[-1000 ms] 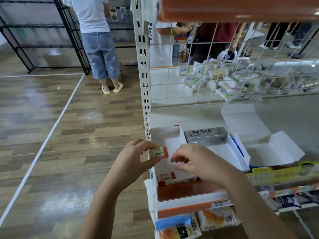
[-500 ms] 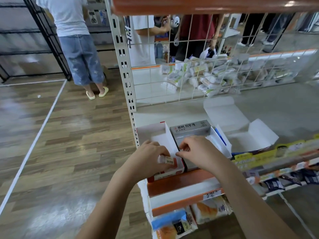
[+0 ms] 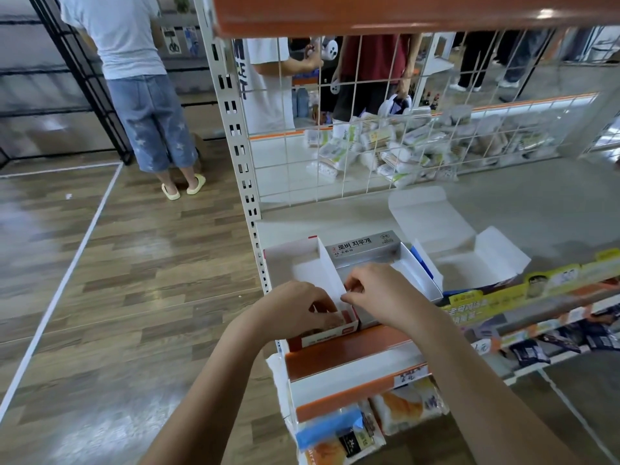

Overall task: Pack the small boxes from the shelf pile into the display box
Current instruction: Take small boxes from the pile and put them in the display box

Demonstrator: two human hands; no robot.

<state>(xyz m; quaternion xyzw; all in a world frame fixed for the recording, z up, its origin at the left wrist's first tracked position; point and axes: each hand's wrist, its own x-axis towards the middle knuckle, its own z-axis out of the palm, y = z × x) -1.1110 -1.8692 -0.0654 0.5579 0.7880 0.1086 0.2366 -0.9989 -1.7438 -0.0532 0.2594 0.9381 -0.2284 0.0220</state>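
Since a second ago the left hand (image 3: 302, 308) has carried the small box (image 3: 344, 318) down from above the display box (image 3: 303, 263) into its near right corner, and the head view has swung left. That hand's fingers are curled over the small box, which lies low against the front wall of the display box; only a red-and-white sliver of it shows, so how squarely it sits I cannot tell. The right hand (image 3: 375, 292) pinches the top edge of the right side wall of the display box, thumb and forefinger together, apparently steadying it. Immediately right of the display box lies a silver carton (image 3: 364, 250), and beyond that an opened white carton (image 3: 469, 260), both on the grey shelf (image 3: 536, 209). Step in hand, in my judgement: seating a small box. Packing looks barely begun, the rest of the display box showing bare white. Next move calls for releasing it flush against the front wall, then reaching for another.
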